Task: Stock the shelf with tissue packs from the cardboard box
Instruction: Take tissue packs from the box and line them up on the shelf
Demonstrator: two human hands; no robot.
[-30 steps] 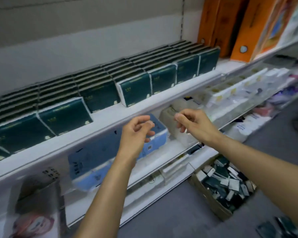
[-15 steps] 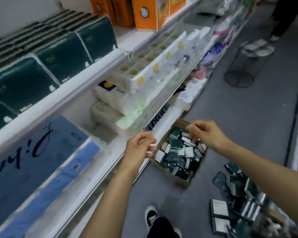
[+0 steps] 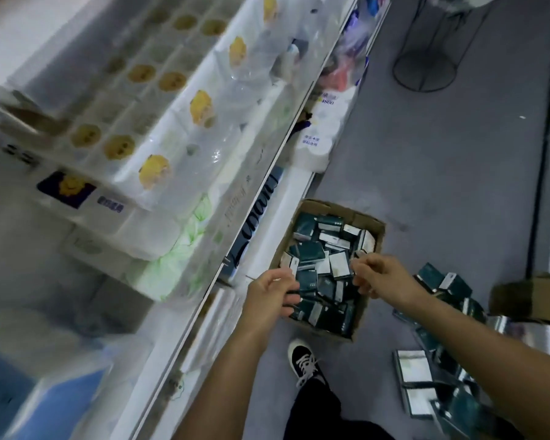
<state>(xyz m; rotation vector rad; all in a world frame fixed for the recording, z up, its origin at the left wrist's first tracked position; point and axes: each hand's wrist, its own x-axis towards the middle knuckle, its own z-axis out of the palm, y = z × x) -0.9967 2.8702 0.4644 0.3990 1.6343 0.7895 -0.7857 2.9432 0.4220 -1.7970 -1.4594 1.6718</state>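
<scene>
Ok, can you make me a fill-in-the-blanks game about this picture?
1. The dark green tissue packs lie in a cardboard ____.
2. The box stands on the ____.
3. Both hands, left hand and right hand, hold ____.
4. The shoe is black with white ____.

Missing words: box; floor; nothing; laces

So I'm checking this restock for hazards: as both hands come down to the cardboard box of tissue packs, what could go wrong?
1. Loose packs lie scattered on the floor right of the cardboard box, near the person's shoe; a step could crush them or cause a slip.
2. The tissue packs in the box lie jumbled, so the left hand and right hand may grab unevenly and drop some.
</scene>
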